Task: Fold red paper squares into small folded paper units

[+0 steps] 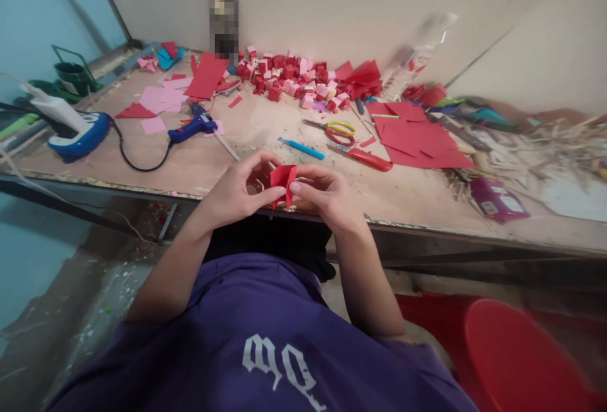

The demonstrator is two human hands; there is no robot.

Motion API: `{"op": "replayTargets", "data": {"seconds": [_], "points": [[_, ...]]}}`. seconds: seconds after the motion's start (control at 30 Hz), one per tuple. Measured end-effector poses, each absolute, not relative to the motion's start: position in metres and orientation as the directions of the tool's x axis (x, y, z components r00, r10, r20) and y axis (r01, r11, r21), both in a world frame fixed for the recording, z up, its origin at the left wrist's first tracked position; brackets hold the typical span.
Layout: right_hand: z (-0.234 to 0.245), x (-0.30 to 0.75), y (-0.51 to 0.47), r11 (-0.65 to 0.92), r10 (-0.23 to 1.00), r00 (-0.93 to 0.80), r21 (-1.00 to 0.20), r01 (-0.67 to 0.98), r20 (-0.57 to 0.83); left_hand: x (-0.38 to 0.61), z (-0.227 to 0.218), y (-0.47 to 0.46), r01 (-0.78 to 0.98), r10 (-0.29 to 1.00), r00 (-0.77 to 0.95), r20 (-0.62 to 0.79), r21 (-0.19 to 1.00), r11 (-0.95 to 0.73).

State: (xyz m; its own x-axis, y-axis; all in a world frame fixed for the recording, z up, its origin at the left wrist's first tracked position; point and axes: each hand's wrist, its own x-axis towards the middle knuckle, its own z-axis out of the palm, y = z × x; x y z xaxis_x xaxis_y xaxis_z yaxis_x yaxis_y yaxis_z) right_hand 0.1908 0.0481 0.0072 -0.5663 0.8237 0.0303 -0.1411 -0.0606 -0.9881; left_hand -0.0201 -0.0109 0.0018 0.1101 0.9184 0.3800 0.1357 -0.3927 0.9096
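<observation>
I pinch the folded red paper [283, 179] between my left hand [237, 194] and right hand [327, 196] over the near edge of the table [408, 200] (scissors [339, 133] well beyond) and should square its edges before creasing

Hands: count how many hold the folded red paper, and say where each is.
2. The left hand pinches the folded red paper at its left; the right hand at its right. None looks hidden.

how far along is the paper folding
Done: a pile of small red and pink folded pieces sits at the back. In hand: left hand and right hand pinch one red paper piece. Left: flat red sheets lie seemingly unused beside the scissors.
</observation>
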Motion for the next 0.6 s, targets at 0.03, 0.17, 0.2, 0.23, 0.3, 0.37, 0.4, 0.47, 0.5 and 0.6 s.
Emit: {"op": "replayTargets", "data": {"seconds": [0.03, 0.17, 0.2, 0.23, 0.3, 0.37, 0.4, 0.47, 0.5, 0.6], "points": [[0.0077, 0.1906, 0.0480, -0.052, 0.827, -0.562, -0.990, -0.133, 0.032, -0.0199, 0.0021, -0.0110, 0.131, 0.916, 0.110, 0.385, 0.908, -0.397], [0.0091, 0.1902, 0.0476, -0.056, 0.817, -0.575, -0.990, -0.129, 0.029, -0.0180, 0.0020, -0.0103, 0.144, 0.911, 0.093, 0.401, 0.900, -0.411], [0.0092, 0.1902, 0.0474, -0.061, 0.816, -0.578, -0.989, -0.132, 0.027, -0.0174, 0.0019, -0.0101, 0.156, 0.910, 0.085, 0.405, 0.897, -0.414], [0.0093, 0.1902, 0.0473, -0.066, 0.814, -0.580, -0.989, -0.134, 0.024, -0.0168, 0.0018, -0.0099, 0.172, 0.909, 0.078, 0.409, 0.893, -0.417], [0.0094, 0.1901, 0.0471, -0.067, 0.815, -0.579, -0.988, -0.141, 0.027, -0.0161, 0.0019, -0.0097, 0.209, 0.908, 0.066, 0.413, 0.884, -0.418], [0.0095, 0.1898, 0.0469, -0.065, 0.816, -0.577, -0.988, -0.140, 0.028, -0.0158, 0.0021, -0.0098, 0.237, 0.909, 0.060, 0.412, 0.879, -0.414], [0.0096, 0.1897, 0.0467, -0.062, 0.820, -0.572, -0.988, -0.138, 0.028, -0.0158, 0.0021, -0.0100, 0.243, 0.910, 0.059, 0.410, 0.878, -0.412], [0.0100, 0.1893, 0.0462, -0.054, 0.831, -0.556, -0.990, -0.129, 0.027, -0.0158, 0.0018, -0.0105, 0.238, 0.911, 0.055, 0.410, 0.880, -0.410], [0.0102, 0.1891, 0.0459, -0.050, 0.837, -0.547, -0.991, -0.123, 0.026, -0.0158, 0.0015, -0.0109, 0.230, 0.910, 0.051, 0.411, 0.882, -0.411], [0.0104, 0.1889, 0.0447, -0.041, 0.844, -0.536, -0.994, -0.104, 0.022, -0.0158, 0.0003, -0.0131, 0.213, 0.902, 0.031, 0.430, 0.879, -0.426]]}}
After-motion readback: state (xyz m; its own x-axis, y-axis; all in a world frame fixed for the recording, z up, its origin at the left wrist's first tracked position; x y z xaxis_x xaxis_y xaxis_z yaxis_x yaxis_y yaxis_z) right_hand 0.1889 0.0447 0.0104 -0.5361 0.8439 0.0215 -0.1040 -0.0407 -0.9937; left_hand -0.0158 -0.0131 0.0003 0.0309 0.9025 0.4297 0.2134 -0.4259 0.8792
